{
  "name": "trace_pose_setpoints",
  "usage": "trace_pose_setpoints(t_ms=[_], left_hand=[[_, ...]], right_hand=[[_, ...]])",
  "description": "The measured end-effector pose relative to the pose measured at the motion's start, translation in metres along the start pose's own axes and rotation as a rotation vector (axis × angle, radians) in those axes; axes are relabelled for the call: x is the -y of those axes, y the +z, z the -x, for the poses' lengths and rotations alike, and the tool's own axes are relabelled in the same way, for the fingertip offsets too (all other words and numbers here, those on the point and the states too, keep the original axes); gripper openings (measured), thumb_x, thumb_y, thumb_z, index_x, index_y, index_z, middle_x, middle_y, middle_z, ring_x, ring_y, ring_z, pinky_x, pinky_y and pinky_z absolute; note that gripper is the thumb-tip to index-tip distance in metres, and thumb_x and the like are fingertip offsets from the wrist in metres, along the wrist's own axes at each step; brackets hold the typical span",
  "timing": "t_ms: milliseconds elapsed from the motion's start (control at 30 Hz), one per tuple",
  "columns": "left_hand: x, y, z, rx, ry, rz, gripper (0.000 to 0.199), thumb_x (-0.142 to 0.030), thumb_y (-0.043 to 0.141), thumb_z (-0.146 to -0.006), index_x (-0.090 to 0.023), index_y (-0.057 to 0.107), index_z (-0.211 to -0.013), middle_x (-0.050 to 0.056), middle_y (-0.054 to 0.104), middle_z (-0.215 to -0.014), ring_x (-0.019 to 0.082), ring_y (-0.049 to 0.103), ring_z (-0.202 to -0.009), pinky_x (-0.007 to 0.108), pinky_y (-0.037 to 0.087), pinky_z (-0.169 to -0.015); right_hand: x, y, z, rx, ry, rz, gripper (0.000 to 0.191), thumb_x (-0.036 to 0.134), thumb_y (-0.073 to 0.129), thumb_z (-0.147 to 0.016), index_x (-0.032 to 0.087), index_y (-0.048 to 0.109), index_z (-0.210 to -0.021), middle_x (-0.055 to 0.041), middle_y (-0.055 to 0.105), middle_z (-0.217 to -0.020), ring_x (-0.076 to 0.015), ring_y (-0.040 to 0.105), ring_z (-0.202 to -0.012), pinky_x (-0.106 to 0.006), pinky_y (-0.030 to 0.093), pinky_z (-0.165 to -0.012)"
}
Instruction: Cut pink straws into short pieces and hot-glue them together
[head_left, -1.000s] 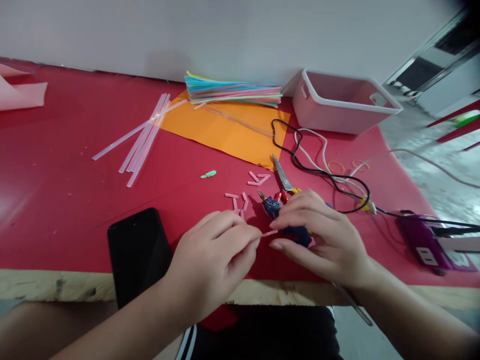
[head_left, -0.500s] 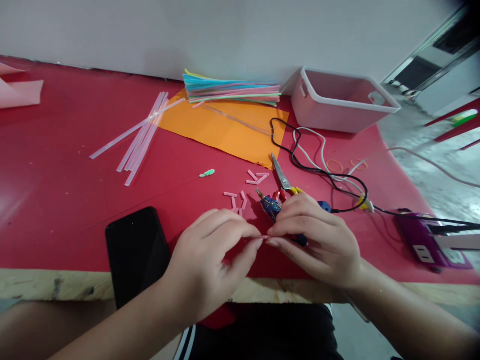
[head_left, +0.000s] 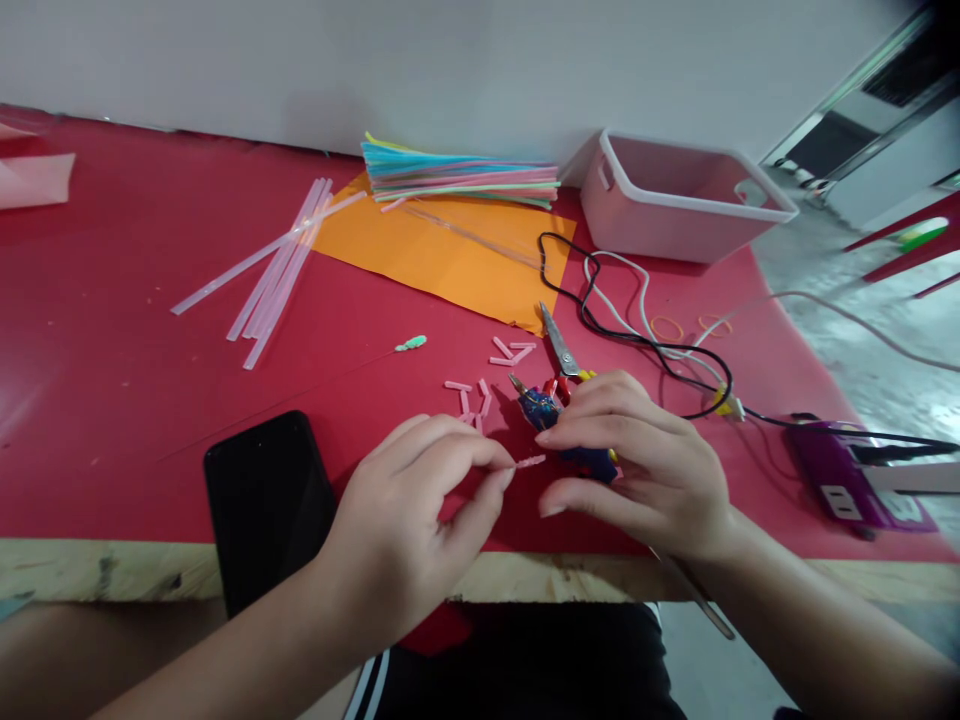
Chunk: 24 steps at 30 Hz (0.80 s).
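Observation:
Between its thumb and forefinger, my left hand (head_left: pixel 420 510) pinches a small pink piece (head_left: pixel 532 461) that looks like a short twisted bit of straw. My right hand (head_left: pixel 637 460) is just to the right of it, thumb and fingers apart, touching nothing I can see between them. Partly under that hand lies a dark blue glue gun (head_left: pixel 540 408), its metal tip pointing up and left. Scissors (head_left: pixel 559 340) with red and yellow handles lie behind it. Short pink straw pieces (head_left: pixel 484 400) are scattered on the red tabletop beyond my left hand.
A black phone (head_left: pixel 270 500) lies left, overhanging the front edge. Long pink straws (head_left: pixel 281 270), an orange sheet (head_left: pixel 435 255) and a bundle of coloured straws (head_left: pixel 457 178) lie farther back. At right are a pink bin (head_left: pixel 675 215), cables (head_left: pixel 637 340) and a purple power strip (head_left: pixel 847 480).
My right hand has let go of the small pink piece and spread its fingers, moving slightly right. The left hand still pinches the piece, whose end now shows.

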<state>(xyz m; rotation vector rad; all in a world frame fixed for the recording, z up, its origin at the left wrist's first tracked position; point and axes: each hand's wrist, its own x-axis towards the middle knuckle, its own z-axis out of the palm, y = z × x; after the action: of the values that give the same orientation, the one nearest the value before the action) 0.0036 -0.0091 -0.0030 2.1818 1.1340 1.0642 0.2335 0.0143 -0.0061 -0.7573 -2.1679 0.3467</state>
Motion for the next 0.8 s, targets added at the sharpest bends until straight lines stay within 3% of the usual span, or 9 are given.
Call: trace_pose_setpoints(t_ms=[67,233,367,633,800], left_hand=[[-0.001,-0.001,-0.001,0.006,-0.011,-0.005,0.008,-0.009,0.065,-0.092,-0.014,0.071,-0.089,0.002,0.073,-0.084,0.012,0.068,-0.081,0.022,0.052,-0.082],[0.003,0.001,0.001,0.02,0.022,-0.019,0.007,-0.012,0.065,-0.094,-0.016,0.07,-0.092,0.002,0.074,-0.087,0.013,0.066,-0.082,0.023,0.05,-0.081],[0.004,0.003,0.002,0.035,0.012,-0.004,0.009,-0.013,0.064,-0.094,-0.018,0.069,-0.09,0.0,0.073,-0.085,0.013,0.064,-0.078,0.025,0.049,-0.077],[-0.001,0.001,-0.006,0.151,-0.231,0.178,0.01,-0.015,0.067,-0.089,-0.021,0.073,-0.084,-0.003,0.068,-0.076,0.008,0.056,-0.062,0.018,0.042,-0.054],[-0.001,0.002,-0.008,0.212,-0.363,0.273,0.009,-0.022,0.069,-0.09,-0.023,0.074,-0.083,-0.005,0.067,-0.072,0.009,0.056,-0.061,0.02,0.044,-0.057]], right_hand=[[0.0,-0.001,0.0,0.0,0.008,-0.004,0.03,0.036,0.082,-0.085,0.014,0.073,-0.104,-0.008,0.073,-0.086,-0.0192,0.066,-0.083,-0.036,0.055,-0.08],[0.004,-0.001,-0.002,0.006,0.01,-0.031,0.011,0.011,0.075,-0.086,0.015,0.074,-0.097,-0.0074,0.071,-0.086,-0.0181,0.064,-0.08,-0.037,0.054,-0.081],[0.002,0.0,-0.001,0.054,-0.006,-0.023,0.01,0.009,0.074,-0.084,0.015,0.073,-0.092,-0.0058,0.069,-0.084,-0.0175,0.063,-0.078,-0.039,0.054,-0.083],[0.003,0.006,0.003,0.132,0.0,-0.071,0.006,0.012,0.073,-0.087,0.012,0.073,-0.093,-0.0085,0.069,-0.087,-0.0184,0.062,-0.084,-0.038,0.056,-0.083],[0.006,0.008,0.002,0.137,0.095,-0.152,0.003,0.016,0.074,-0.089,0.014,0.072,-0.09,-0.0068,0.068,-0.085,-0.016,0.062,-0.079,-0.034,0.055,-0.078]])
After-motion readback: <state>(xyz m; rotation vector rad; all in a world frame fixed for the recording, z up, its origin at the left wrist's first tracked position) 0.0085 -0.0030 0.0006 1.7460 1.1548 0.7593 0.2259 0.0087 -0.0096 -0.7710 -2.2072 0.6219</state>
